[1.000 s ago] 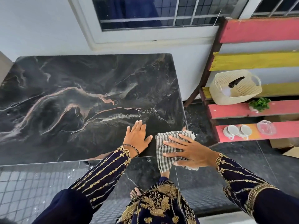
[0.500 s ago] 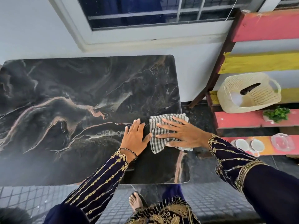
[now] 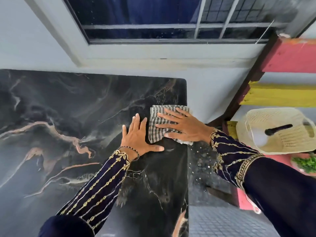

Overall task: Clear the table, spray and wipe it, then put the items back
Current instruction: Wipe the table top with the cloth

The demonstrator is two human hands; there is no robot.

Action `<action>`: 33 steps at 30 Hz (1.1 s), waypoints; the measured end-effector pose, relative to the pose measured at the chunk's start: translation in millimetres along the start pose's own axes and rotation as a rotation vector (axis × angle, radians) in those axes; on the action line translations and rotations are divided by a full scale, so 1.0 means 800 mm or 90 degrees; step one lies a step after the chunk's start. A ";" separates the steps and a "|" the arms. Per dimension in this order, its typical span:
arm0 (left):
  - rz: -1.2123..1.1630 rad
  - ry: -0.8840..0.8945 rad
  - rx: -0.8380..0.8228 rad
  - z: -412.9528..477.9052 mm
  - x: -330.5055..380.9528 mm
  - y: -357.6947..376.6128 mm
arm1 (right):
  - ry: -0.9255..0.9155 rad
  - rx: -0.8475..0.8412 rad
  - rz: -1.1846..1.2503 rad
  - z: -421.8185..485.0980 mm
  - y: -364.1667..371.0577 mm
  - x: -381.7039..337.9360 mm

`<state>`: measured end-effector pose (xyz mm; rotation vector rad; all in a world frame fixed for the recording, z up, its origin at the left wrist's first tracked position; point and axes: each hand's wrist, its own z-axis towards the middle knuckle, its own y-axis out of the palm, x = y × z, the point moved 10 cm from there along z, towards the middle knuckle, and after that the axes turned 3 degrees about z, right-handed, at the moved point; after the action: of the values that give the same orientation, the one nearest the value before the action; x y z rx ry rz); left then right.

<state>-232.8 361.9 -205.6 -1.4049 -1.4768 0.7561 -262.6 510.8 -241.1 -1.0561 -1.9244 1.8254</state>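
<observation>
A black marble-patterned table (image 3: 71, 127) with pinkish veins fills the left and centre. A folded grey-and-white checked cloth (image 3: 156, 125) lies at the table's right edge, toward the far corner. My right hand (image 3: 183, 128) presses flat on the cloth with fingers spread. My left hand (image 3: 138, 136) rests flat on the bare tabletop just left of the cloth, thumb stretched toward it. Part of the cloth hangs over the right edge.
A pink and yellow slatted shelf (image 3: 280, 94) stands right of the table. It carries a cream woven basket (image 3: 289, 139) with a dark object inside and a small green plant (image 3: 305, 164). A wall and window (image 3: 153, 19) lie behind; dark floor runs between table and shelf.
My right hand has pushed the cloth along the right edge from the near side toward the far corner. My left hand moved forward beside it, and the camera leaned in over the table.
</observation>
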 end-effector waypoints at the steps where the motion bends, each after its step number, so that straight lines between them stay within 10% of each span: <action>1: 0.001 -0.015 -0.005 0.011 -0.002 -0.003 | 0.001 0.002 0.002 0.010 -0.007 0.012; 33: 0.078 -0.078 -0.130 0.039 -0.007 0.009 | 0.375 0.119 0.284 0.051 -0.033 0.116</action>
<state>-259.0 362.9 -224.8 -1.6395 -1.6097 0.7980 -361.3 544.4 -248.1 -1.8086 -1.2200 1.5878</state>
